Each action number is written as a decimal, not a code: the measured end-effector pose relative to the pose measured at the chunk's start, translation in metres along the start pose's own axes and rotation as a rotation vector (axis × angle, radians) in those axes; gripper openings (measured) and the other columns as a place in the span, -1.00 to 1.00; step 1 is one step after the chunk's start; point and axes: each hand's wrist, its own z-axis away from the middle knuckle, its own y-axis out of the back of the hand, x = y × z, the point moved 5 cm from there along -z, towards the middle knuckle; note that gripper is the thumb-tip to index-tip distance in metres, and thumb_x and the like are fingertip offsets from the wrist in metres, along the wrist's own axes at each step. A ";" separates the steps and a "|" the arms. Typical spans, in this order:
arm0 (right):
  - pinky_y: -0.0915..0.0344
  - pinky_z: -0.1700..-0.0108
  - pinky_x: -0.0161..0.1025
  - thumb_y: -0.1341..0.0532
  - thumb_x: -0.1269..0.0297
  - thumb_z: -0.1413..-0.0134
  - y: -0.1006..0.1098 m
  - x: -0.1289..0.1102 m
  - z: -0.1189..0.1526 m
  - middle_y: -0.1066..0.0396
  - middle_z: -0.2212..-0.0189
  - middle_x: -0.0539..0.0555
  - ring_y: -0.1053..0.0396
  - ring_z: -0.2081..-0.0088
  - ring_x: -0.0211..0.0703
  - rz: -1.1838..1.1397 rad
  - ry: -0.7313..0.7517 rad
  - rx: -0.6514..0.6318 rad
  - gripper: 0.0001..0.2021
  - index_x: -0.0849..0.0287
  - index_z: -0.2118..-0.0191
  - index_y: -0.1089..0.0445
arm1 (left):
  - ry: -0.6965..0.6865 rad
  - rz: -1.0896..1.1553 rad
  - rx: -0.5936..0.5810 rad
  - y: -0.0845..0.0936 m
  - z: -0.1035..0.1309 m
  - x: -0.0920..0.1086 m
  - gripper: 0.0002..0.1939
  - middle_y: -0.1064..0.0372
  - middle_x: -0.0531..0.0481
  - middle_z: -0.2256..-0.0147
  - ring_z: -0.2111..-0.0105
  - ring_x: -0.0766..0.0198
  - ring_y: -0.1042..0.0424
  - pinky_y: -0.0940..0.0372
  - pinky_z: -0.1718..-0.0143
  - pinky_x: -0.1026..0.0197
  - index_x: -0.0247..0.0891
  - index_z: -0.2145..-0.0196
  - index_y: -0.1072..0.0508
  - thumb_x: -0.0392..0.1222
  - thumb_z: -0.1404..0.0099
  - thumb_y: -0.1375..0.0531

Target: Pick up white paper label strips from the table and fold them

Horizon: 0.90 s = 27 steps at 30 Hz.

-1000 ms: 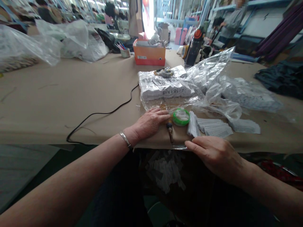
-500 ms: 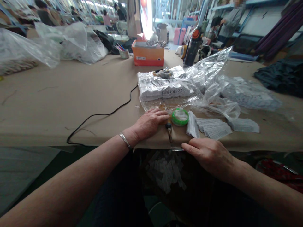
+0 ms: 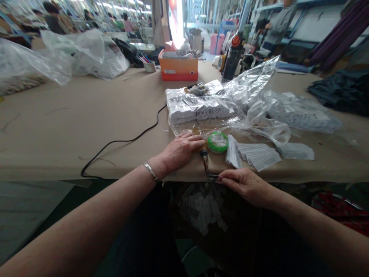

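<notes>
My left hand rests on the brown-covered table, its fingers over the handle end of a soldering-iron-like tool whose thin metal tip points at the table's front edge. Closed in a pinch, my right hand holds a small thin metal tool against or very near that tip. Just beyond, a round green container holds whitish material. Right of it lie a folded white strip bundle and fanned printed labels.
Clear plastic bags with white bundles lie behind the hands. A black cord curves across the left. Farther back stand an orange box and a dark bottle. White scraps lie below the table edge. People are in the background.
My right hand has turned and its pinched metal tool has risen slightly toward the tip of the tool under my left hand. My left hand has hardly moved.
</notes>
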 end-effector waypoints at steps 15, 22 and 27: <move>0.03 0.55 -0.39 -0.15 0.06 -0.12 -0.032 0.028 0.001 -0.18 0.60 -0.09 -0.04 0.58 -0.40 -0.597 -0.152 0.046 -0.70 0.25 0.31 -0.39 | -0.017 0.009 -0.016 0.002 -0.001 0.002 -0.65 -0.37 -0.07 -0.03 0.00 0.18 -0.33 -0.19 -0.07 0.01 -0.16 -0.04 -0.35 -0.32 -0.34 -0.02; -0.04 0.45 -0.35 -0.27 0.03 0.01 -0.067 0.045 0.010 -0.24 0.61 -0.10 -0.11 0.55 -0.37 -0.923 -0.149 0.158 -0.68 0.24 0.35 -0.43 | -0.008 0.026 -0.021 0.003 0.000 0.002 -0.64 -0.36 -0.07 -0.04 -0.02 0.18 -0.31 -0.19 -0.07 0.01 -0.17 -0.05 -0.35 -0.34 -0.33 -0.03; 0.00 0.49 -0.36 -0.28 0.03 0.02 -0.081 0.050 0.001 -0.25 0.62 -0.09 -0.09 0.58 -0.38 -1.023 -0.176 0.189 -0.68 0.23 0.46 -0.37 | -0.011 0.013 -0.023 0.001 0.000 0.000 -0.64 -0.37 -0.08 -0.03 -0.03 0.16 -0.31 -0.19 -0.07 -0.02 -0.17 -0.04 -0.35 -0.35 -0.31 -0.04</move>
